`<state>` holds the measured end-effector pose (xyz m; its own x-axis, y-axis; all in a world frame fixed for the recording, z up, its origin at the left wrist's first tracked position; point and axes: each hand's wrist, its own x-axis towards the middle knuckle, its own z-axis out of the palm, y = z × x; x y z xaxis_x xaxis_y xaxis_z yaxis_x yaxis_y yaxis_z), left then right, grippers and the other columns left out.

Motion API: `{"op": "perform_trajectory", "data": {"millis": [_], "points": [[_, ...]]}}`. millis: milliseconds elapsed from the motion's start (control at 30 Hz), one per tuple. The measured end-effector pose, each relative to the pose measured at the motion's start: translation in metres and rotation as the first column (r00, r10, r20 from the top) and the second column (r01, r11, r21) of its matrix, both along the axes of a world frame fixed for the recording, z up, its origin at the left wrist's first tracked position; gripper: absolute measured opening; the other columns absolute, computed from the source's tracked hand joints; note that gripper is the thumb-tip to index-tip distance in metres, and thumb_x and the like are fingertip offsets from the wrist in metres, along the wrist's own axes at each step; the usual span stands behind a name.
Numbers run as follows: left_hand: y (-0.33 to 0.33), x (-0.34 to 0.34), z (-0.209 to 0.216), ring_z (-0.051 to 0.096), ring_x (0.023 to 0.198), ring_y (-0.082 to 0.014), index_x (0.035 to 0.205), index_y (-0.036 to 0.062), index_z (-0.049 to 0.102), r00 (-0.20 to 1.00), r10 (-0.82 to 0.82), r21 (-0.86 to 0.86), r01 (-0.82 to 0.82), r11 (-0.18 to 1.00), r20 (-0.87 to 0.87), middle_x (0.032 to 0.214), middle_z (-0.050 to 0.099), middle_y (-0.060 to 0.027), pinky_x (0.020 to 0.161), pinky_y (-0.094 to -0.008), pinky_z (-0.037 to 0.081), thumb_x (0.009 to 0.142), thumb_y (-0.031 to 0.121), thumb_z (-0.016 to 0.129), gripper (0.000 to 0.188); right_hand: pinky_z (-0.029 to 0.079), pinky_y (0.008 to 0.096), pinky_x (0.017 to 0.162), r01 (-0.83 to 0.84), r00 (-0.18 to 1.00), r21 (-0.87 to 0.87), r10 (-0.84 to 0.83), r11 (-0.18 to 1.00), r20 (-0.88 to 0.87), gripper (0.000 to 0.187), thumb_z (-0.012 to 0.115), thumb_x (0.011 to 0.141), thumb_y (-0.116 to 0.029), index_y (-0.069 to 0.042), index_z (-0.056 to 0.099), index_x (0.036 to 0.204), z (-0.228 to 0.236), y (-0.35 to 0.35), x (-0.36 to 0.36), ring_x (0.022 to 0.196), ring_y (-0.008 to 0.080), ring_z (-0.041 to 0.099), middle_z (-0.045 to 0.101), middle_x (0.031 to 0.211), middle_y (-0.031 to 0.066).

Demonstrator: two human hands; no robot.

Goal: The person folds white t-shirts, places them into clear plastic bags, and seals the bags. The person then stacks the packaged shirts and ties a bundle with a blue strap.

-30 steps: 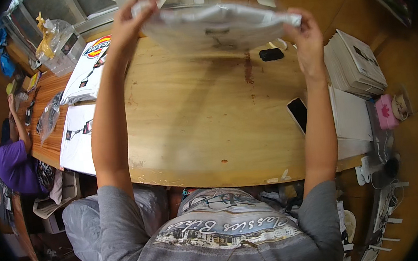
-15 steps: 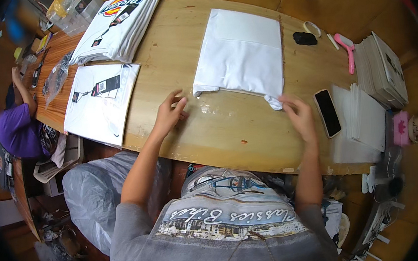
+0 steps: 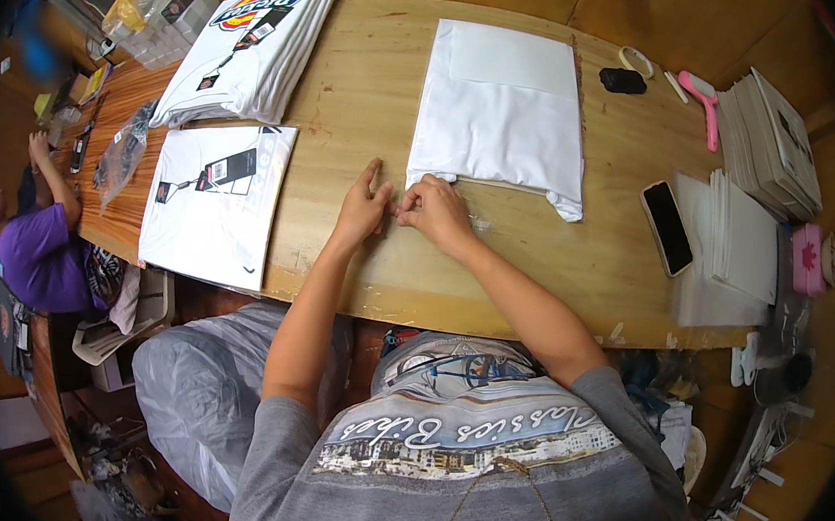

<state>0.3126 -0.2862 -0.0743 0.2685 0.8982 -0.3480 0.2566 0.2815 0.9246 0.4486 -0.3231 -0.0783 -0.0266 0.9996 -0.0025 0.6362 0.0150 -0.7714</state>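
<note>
A folded white garment (image 3: 497,122) lies on the wooden table in front of me, with a pale rectangular sheet (image 3: 507,59) on its upper part. Cloth bunches at both near corners. Close to its near left corner my right hand (image 3: 438,212) is closed in a pinch; what its fingertips hold, if anything, is too small to make out. Just left of it, my left hand (image 3: 363,210) is partly open, one finger stretched away from me and the others bent. The fingertips of both hands nearly meet.
Left stand a stack of white T-shirts (image 3: 253,60) and a bagged, tagged one (image 3: 216,207). At right are a phone (image 3: 667,227), a pink-handled brush (image 3: 703,110), a tape roll (image 3: 636,62), a black object (image 3: 622,80) and white sheets (image 3: 737,240). Another person (image 3: 39,242) sits far left.
My right hand has left the garment's near right corner and come across to its near left corner. My left hand has moved slightly, close to the right. The view has shifted a little.
</note>
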Motion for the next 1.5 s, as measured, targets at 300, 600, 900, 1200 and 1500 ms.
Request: {"op": "perform_trajectory", "data": {"millis": [300, 600, 900, 1200, 1500], "points": [[0.007, 0.005, -0.014, 0.048, 0.044, -0.0109, 0.105, 0.008, 0.039, 0.979, -0.021, 0.144, 0.051, 0.988, -0.205, 0.054, 0.053, -0.0048, 0.043, -0.0233, 0.038, 0.067, 0.004, 0.059, 0.043, 0.03, 0.0374, 0.073, -0.01, 0.998, 0.123, 0.001, 0.992, 0.069, 0.016, 0.069, 0.057, -0.02, -0.012, 0.056, 0.062, -0.003, -0.014, 0.002, 0.089, 0.021, 0.044, 0.05, 0.084, 0.003], [-0.009, 0.006, -0.005, 0.057, 0.053, -0.0136, 0.092, 0.0075, 0.034, 0.973, -0.111, 0.28, 0.165, 0.946, -0.2, 0.056, 0.057, -0.0074, 0.05, -0.0247, 0.041, 0.071, 0.002, 0.056, 0.032, 0.033, 0.0394, 0.07, 0.135, 0.965, 0.065, -0.146, 0.989, 0.219, 0.015, 0.065, 0.06, -0.024, -0.01, 0.059, 0.063, 0.023, -0.135, 0.107, 0.078, 0.0245, 0.048, 0.049, 0.071, 0.0063], [-0.027, -0.01, 0.005, 0.055, 0.078, -0.0238, 0.101, 0.0037, 0.043, 0.875, -0.406, 0.518, 0.484, 0.705, -0.265, 0.081, 0.056, -0.0131, 0.063, -0.0295, 0.043, 0.071, -0.005, 0.05, 0.032, 0.041, 0.038, 0.07, 0.82, 0.361, -0.359, 0.083, 0.446, 0.929, 0.013, 0.053, 0.069, -0.012, -0.003, 0.06, 0.077, 0.039, -0.397, 0.247, 0.085, 0.0282, 0.054, 0.058, 0.078, 0.0126], [-0.009, -0.002, 0.017, 0.04, 0.107, -0.0288, 0.095, 0.0025, 0.049, 0.544, -0.331, 0.596, 0.799, -0.075, -0.771, 0.117, 0.042, -0.0137, 0.088, -0.0358, 0.036, 0.072, 0.008, 0.047, 0.024, 0.029, 0.0334, 0.096, -0.469, 0.427, 0.069, 0.157, 0.88, 0.891, 0.032, 0.045, 0.073, -0.012, -0.006, 0.046, 0.104, 0.05, -0.144, 0.236, 0.116, 0.0243, 0.033, 0.035, 0.125, 0.0123], [-0.008, -0.005, 0.01, 0.042, 0.105, -0.0287, 0.081, 0.0008, 0.045, 0.468, -0.285, 0.521, 0.841, -0.149, -0.837, 0.116, 0.043, -0.0164, 0.087, -0.0336, 0.037, 0.073, 0.012, 0.046, 0.014, 0.029, 0.0385, 0.094, -0.758, 0.353, -0.002, 0.413, 0.653, 0.84, 0.008, 0.047, 0.074, -0.016, -0.01, 0.042, 0.075, 0.035, -0.106, 0.246, 0.114, 0.0246, 0.036, 0.04, 0.12, 0.0109]]}}
